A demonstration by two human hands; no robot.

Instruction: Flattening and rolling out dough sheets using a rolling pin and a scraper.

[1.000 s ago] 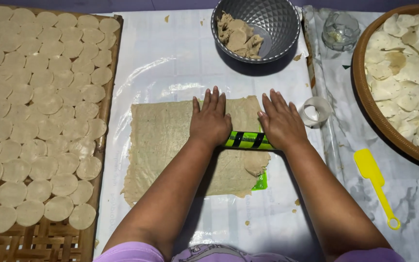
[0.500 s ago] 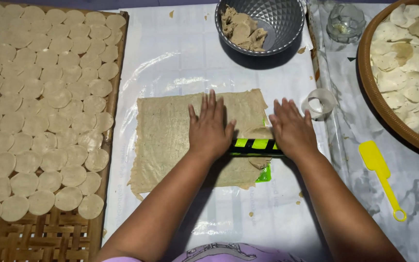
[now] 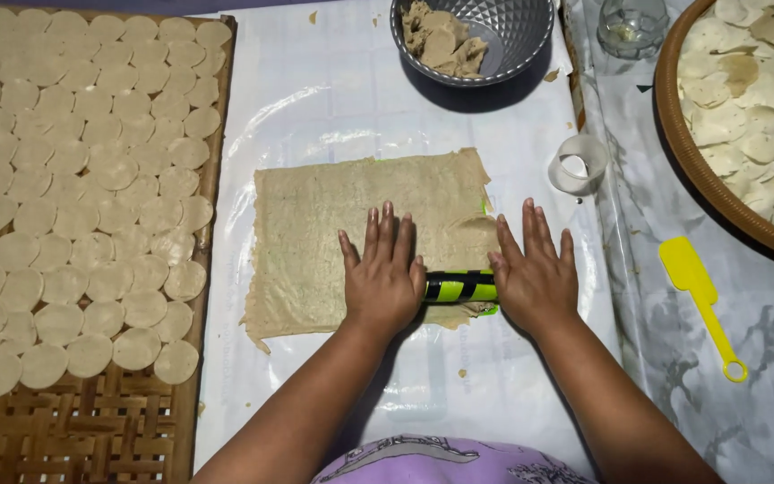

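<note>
I see my left hand point(image 3: 384, 280) and right hand point(image 3: 532, 273) both lying flat, fingers stretched out, palms pressed down on a green and black striped roller point(image 3: 459, 286); only the short stretch between the hands shows, and both ends are hidden under the palms. The roller lies across the near right part of a thin sheet of dough point(image 3: 351, 229), which is spread on a white plastic sheet point(image 3: 315, 99) over the worktop. A sliver of green peeks out under the dough's right edge; I cannot tell what it is. On the left, a woven tray point(image 3: 73, 430) carries rows of cut dough rounds point(image 3: 64, 197), cut off at the frame's edge. At the top a grey bowl point(image 3: 512, 36) holds dough scraps point(image 3: 436, 40), its rim cropped. A round cutter point(image 3: 579, 164) stands just right of the dough. A yellow spatula point(image 3: 700, 296) lies further right, near a half-seen basket point(image 3: 683, 152) of pale rounds.
</note>
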